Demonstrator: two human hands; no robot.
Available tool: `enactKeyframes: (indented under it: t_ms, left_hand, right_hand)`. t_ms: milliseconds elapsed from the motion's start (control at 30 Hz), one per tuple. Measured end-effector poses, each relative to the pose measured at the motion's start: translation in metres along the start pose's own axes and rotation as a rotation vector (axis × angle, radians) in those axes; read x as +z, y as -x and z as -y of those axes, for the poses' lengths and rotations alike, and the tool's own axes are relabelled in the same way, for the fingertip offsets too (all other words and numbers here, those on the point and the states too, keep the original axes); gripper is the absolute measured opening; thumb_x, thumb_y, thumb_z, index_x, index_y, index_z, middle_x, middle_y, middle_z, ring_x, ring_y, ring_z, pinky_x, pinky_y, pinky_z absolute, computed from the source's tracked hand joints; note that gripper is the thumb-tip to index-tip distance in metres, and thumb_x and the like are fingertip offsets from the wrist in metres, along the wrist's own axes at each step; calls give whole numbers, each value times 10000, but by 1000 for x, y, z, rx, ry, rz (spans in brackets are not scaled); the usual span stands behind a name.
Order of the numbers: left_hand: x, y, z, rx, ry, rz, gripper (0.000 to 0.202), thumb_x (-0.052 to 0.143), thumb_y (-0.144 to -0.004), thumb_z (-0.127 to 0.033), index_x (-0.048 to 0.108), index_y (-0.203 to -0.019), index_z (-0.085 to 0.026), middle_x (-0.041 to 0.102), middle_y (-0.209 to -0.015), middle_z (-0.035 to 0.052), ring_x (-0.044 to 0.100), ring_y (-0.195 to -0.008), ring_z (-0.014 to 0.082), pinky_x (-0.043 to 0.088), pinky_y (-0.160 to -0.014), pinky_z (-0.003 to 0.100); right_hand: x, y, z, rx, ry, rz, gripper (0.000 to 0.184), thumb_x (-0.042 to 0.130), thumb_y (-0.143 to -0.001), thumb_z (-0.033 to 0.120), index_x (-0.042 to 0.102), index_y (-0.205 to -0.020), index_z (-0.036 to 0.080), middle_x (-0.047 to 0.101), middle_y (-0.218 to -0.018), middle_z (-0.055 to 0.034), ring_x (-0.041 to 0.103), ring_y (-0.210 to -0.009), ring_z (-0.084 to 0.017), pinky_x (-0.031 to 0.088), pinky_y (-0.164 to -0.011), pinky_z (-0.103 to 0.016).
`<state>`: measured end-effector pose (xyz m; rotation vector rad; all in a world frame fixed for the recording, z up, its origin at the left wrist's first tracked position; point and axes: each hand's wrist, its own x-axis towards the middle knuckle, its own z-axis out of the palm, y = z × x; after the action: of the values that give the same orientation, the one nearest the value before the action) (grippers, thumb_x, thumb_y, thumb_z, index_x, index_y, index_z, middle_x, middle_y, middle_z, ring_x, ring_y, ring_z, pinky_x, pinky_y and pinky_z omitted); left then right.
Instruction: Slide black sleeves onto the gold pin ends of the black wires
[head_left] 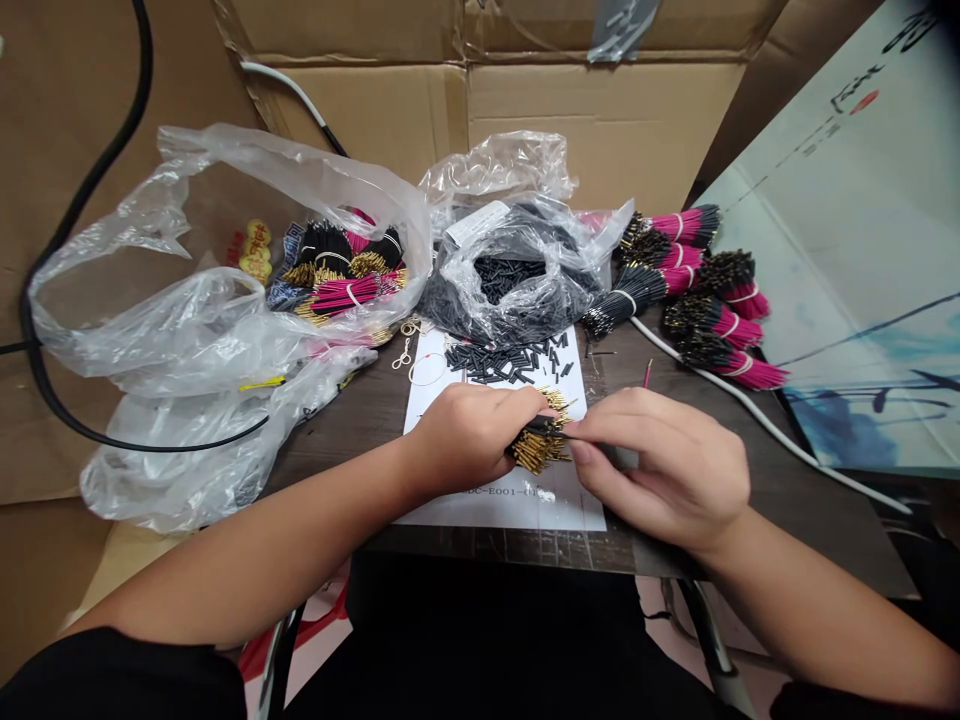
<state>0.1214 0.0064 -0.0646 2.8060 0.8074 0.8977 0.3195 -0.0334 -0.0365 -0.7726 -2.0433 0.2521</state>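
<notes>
My left hand (469,435) is closed round a bundle of wires with gold terminal pins (541,445), the pin ends pointing right. My right hand (667,465) pinches at those pin ends with thumb and fingers; a pink wire end (648,374) sticks up just behind it. Both hands hover over a white paper sheet (510,505) on a small dark table (787,480). Loose short black tube pieces (510,362) lie on the sheet just beyond my hands.
A clear bag of black tube pieces (517,275) sits behind the sheet. A large plastic bag (225,290) at left holds wire bundles. Banded pink-and-black wire bundles (697,290) lie at right by a white cable (757,415). Cardboard walls stand behind.
</notes>
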Motion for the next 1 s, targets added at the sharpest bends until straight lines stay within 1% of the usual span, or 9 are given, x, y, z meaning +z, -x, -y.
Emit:
enactKeyframes:
  t_ms: [233,333,467,533,667,733,800,900,1000]
  left_hand:
    - [0,0,-1,10,9,-3,233,474,-899,-354,572,-837,-152,628,-662,-14,611,-589,86,420,-537,190]
    - [1,1,-1,7,11,4,223,473,-897,-347,572,-847,-153,627,-665,-13,612,-596,92,423,-542,195]
    - [0,2,0,-39,116,30,153,498,-864,-283,570,-912,-158,640,-725,-11,615,-638,93,435,-573,193]
    - [0,2,1,-82,206,33,140,511,-844,-252,564,-925,-151,646,-766,-6,612,-661,87,437,-586,185]
    - [1,0,-1,-156,389,3,85,520,-817,-185,557,-873,-132,634,-744,0,579,-638,72,422,-575,169]
    - [2,-1,-3,-198,519,13,50,515,-812,-157,543,-787,-124,612,-687,-7,543,-592,57,408,-553,159]
    - [1,-4,-6,-261,673,68,107,518,-824,-165,532,-728,-118,598,-657,-12,521,-567,45,400,-533,149]
    - [-5,-8,-12,-359,916,154,180,537,-858,-230,547,-721,-113,575,-628,-17,507,-554,38,409,-528,145]
    - [-13,-11,-17,-455,1133,226,286,498,-907,-328,539,-718,-118,473,-530,-43,429,-475,29,372,-473,149]
  right_hand:
    - [1,-2,0,71,-56,32,169,616,-789,99,629,-937,180,667,-783,-28,618,-705,-114,532,-631,-249]
    - [0,1,-1,12,31,53,194,624,-789,107,634,-967,185,675,-807,-27,626,-721,-120,535,-647,-261]
    - [0,7,-2,-148,278,60,325,676,-754,128,639,-1069,202,690,-843,-31,622,-709,-142,536,-660,-292]
    - [1,8,-2,-195,360,70,402,703,-744,193,621,-1137,175,691,-919,-63,628,-781,-175,545,-705,-321]
    - [4,7,-5,-204,380,87,660,736,-708,449,559,-1242,104,620,-1165,-150,571,-1053,-284,509,-918,-459]
    - [5,6,-7,-196,372,104,724,726,-694,521,541,-1271,125,583,-1237,-150,525,-1129,-302,466,-989,-498]
    - [5,6,-9,-203,367,111,748,714,-696,546,520,-1296,144,574,-1260,-135,502,-1161,-297,444,-1021,-505]
    - [9,7,-11,-202,347,123,884,697,-699,573,405,-1381,94,527,-1315,-167,469,-1218,-312,402,-1063,-524]
    - [17,9,-14,-196,294,146,1048,677,-723,566,113,-1486,121,383,-1435,-203,386,-1314,-339,359,-1074,-579]
